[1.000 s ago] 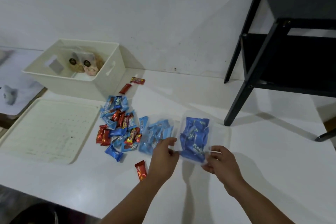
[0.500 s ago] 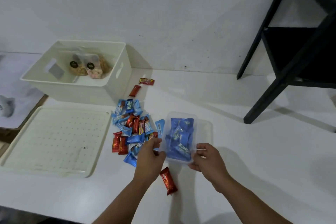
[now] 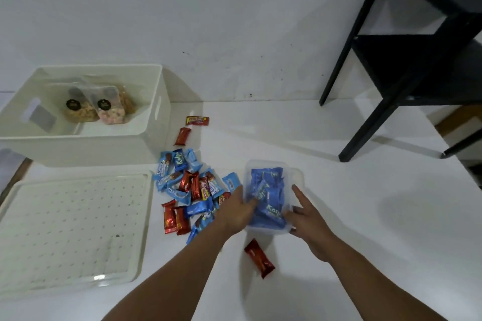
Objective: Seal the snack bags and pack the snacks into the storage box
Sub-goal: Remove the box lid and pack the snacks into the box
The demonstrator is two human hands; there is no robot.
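Lying at lower centre of the frame on the white counter (image 3: 365,216), the clear snack bag (image 3: 270,198) of blue packets sits between both hands: the left hand (image 3: 236,212) grips its left edge, the right hand (image 3: 306,219) holds its right edge, forefinger extended. Loose snacks (image 3: 191,190) spread just left. At upper left stands the storage box (image 3: 146,143); a black table (image 3: 407,60) fills the upper right.

surface: white table (image 3: 339,216) | on it: storage box (image 3: 146,143), perforated lid (image 3: 73,226), loose snacks (image 3: 190,190) (blue and red), clear bag (image 3: 268,198), black shelf leg (image 3: 347,156)
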